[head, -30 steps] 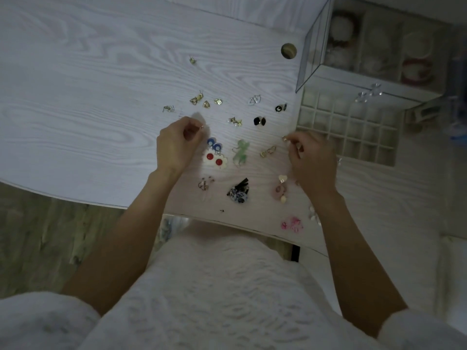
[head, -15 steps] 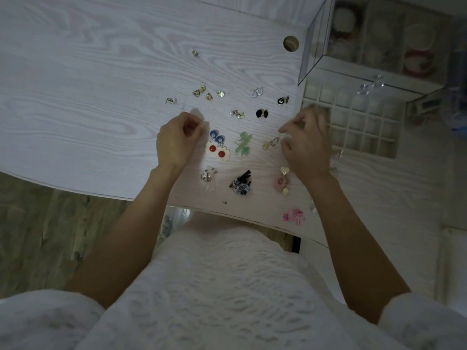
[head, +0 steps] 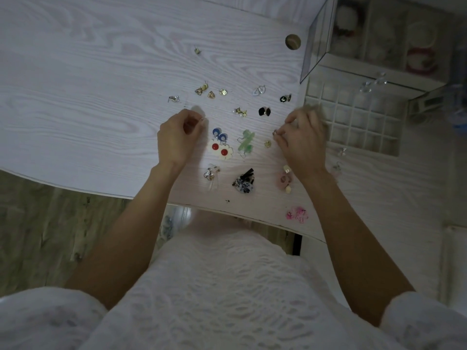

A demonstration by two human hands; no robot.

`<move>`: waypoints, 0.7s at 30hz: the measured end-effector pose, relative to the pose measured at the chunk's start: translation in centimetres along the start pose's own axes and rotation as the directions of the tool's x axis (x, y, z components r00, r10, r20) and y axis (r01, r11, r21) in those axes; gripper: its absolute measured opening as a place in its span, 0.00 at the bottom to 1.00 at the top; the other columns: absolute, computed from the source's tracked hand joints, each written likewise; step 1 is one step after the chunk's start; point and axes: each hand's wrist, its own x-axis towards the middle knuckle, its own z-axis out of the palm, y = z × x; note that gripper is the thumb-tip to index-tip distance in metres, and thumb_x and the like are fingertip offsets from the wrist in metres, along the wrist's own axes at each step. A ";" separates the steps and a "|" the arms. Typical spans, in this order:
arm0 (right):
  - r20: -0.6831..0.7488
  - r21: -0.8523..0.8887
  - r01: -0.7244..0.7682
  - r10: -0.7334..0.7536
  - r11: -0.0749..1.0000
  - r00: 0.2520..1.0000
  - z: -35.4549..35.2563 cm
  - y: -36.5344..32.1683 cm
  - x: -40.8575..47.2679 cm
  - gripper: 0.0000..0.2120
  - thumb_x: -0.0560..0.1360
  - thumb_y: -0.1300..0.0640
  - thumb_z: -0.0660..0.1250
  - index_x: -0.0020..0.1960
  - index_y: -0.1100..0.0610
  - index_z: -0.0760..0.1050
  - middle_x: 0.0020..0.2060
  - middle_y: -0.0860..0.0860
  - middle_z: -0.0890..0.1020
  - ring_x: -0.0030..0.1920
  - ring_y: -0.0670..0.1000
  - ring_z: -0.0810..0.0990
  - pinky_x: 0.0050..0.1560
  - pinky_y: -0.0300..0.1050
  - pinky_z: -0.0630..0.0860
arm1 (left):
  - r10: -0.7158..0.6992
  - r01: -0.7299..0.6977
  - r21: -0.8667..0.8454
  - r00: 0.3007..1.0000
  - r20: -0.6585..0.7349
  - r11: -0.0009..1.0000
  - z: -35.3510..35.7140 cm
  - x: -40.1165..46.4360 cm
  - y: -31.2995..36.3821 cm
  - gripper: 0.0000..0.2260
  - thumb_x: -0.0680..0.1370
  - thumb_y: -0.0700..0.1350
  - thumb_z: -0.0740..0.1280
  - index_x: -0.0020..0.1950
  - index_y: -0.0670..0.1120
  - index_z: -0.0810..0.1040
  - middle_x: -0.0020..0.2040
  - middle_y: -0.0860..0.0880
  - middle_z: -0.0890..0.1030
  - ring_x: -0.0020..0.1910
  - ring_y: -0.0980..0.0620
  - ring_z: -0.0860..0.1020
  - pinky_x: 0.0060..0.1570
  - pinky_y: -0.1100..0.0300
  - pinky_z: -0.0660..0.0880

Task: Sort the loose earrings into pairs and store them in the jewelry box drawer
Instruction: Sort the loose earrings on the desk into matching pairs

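Your white wood-grain bench [head: 101,79] fills the upper part of the view, its curved near edge running just in front of your white textured top. At the bench's far right corner stands the clear-walled jewelry box [head: 374,39], and its white gridded drawer [head: 353,117] is pulled out toward you, along the right edge.

Your right hand [head: 303,145] rests just left of the drawer, fingers curled, thumb and forefinger pinching a small gold-coloured earring [head: 275,132]; its twin, if any, I cannot make out. Your left hand [head: 175,137] sits nearer the bench's middle, fingers curled in toward the thumb around something tiny and metallic, too small to name.

Between your hands lie the loose earrings: white flower earrings with red centres [head: 219,149], blue disc earrings [head: 219,134] touching them, pale green dangling earrings [head: 245,144]. Nearer the front edge lie pink fluffy earrings [head: 297,213] and dark patterned earrings [head: 243,183]. Small gold studs [head: 209,92] lie farther back.
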 end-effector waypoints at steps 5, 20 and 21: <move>0.014 0.257 0.042 -0.047 0.965 0.999 -1.1 -4.4 2.3 0.10 0.77 0.52 0.64 0.49 0.59 0.79 0.49 0.53 0.78 0.50 0.52 0.76 0.50 0.45 0.72 | -0.035 0.036 0.015 0.999 -0.035 0.999 -1.1 -0.2 -0.8 0.05 0.75 0.46 0.68 0.48 0.46 0.81 0.45 0.50 0.83 0.44 0.53 0.79 0.50 0.56 0.76; 0.197 0.404 0.123 -0.217 0.907 0.956 2.7 -11.9 5.4 0.09 0.74 0.65 0.64 0.54 0.58 0.76 0.54 0.54 0.77 0.54 0.53 0.75 0.50 0.51 0.76 | -0.041 0.042 0.017 0.998 -0.043 0.999 -3.0 -0.5 -3.2 0.17 0.74 0.38 0.64 0.62 0.48 0.76 0.52 0.49 0.80 0.48 0.55 0.77 0.55 0.59 0.73; 0.199 0.400 0.128 -0.222 0.908 0.955 2.7 -11.9 5.4 0.11 0.74 0.66 0.64 0.56 0.59 0.76 0.54 0.54 0.77 0.54 0.53 0.76 0.50 0.51 0.76 | -0.019 0.020 0.039 0.999 -0.040 0.999 -2.9 -0.6 -3.2 0.17 0.73 0.38 0.66 0.62 0.48 0.76 0.51 0.49 0.79 0.47 0.56 0.76 0.54 0.61 0.72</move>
